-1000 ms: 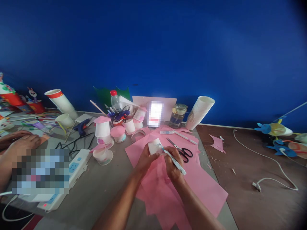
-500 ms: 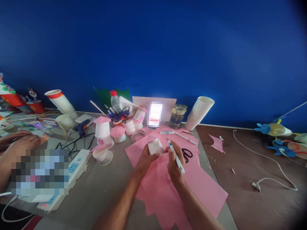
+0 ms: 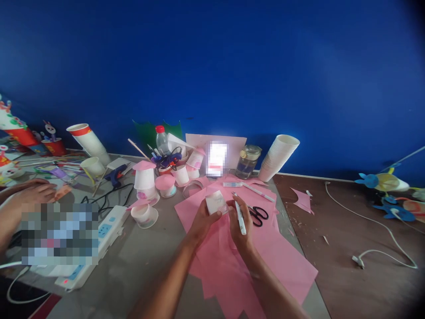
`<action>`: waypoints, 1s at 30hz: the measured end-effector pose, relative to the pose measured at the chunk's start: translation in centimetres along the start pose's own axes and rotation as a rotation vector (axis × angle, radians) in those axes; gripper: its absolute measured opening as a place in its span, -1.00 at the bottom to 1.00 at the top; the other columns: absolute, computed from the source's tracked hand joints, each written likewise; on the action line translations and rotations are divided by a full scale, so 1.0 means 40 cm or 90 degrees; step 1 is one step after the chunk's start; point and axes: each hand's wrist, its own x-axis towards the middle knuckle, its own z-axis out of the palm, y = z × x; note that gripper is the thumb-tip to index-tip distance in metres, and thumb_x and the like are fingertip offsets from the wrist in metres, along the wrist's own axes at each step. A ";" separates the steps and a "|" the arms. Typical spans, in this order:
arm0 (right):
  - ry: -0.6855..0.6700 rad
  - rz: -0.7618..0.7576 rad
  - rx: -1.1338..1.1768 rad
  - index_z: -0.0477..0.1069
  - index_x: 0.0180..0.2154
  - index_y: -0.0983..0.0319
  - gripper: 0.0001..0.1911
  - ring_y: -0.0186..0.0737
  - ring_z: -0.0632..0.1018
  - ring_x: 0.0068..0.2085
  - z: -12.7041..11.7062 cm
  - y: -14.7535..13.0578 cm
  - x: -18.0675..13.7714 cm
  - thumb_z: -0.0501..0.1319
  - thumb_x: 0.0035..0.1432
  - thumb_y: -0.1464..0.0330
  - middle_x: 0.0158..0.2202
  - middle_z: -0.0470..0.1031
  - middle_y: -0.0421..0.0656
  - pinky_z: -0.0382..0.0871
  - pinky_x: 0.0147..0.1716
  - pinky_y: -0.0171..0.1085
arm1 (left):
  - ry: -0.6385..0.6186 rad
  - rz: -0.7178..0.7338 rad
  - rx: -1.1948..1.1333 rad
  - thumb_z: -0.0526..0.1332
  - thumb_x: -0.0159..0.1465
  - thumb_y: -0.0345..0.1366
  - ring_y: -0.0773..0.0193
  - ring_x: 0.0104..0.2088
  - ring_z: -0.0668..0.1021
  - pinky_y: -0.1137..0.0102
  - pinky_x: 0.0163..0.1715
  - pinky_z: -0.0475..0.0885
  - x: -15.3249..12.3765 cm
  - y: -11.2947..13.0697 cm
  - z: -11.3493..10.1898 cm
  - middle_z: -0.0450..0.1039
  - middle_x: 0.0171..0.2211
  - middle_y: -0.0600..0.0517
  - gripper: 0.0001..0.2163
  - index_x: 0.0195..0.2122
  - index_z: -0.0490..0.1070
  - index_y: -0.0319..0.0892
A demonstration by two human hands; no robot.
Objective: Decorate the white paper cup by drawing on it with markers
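Note:
My left hand (image 3: 202,223) is closed on a small white paper piece (image 3: 214,201), perhaps cut from a paper cup, with pink marks near its lower right. Between the fingers of my right hand (image 3: 239,235) a white marker pen (image 3: 239,215) slants, its bare tip pointing up and away from me. Both hands are close together above pink paper sheets (image 3: 282,261). Black-handled scissors (image 3: 259,216) lie just right of my right hand, their blades hidden. Two more white pens, one of them a marker (image 3: 232,184), rest on the paper behind.
Pink-topped paper cups (image 3: 144,177) stand left of the sheets. A lit phone (image 3: 216,159), a glass jar (image 3: 247,161) and stacked cups (image 3: 278,157) line the back. At left are a power strip (image 3: 106,230), a glue gun (image 3: 116,174) and another person's hand (image 3: 36,192).
The marker pen has turned more upright in my right hand, its rear end swinging left. The paper piece stays in my left hand. The whole view has shifted slightly.

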 end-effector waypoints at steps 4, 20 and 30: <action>-0.012 0.008 0.000 0.34 0.04 0.19 -0.67 -0.14 0.54 -0.14 0.001 0.006 -0.003 0.11 0.27 0.27 -0.16 0.51 -0.08 0.44 -0.12 -0.10 | -0.004 0.001 0.008 0.44 0.06 -0.25 -0.06 0.08 0.49 0.12 0.09 0.34 0.000 0.003 0.000 0.51 0.01 -0.15 -0.52 0.00 0.38 -0.19; -0.036 -0.030 -0.053 0.31 0.09 0.19 -0.63 -0.09 0.55 -0.07 -0.002 0.002 0.002 0.12 0.28 0.25 -0.08 0.53 -0.05 0.45 -0.08 -0.08 | 0.022 0.022 0.185 0.43 0.06 -0.15 -0.02 0.04 0.52 0.16 0.01 0.41 0.001 0.010 0.004 0.50 0.01 -0.15 -0.46 0.04 0.35 -0.20; -0.047 -0.019 -0.023 0.29 0.11 0.18 -0.56 -0.11 0.56 -0.12 -0.004 0.020 0.009 0.20 0.20 0.28 -0.07 0.50 -0.04 0.49 -0.14 -0.11 | 0.069 0.072 0.353 0.39 0.09 -0.14 0.07 -0.11 0.56 0.28 -0.14 0.44 -0.007 0.026 0.023 0.54 -0.07 -0.11 -0.55 -0.02 0.42 -0.20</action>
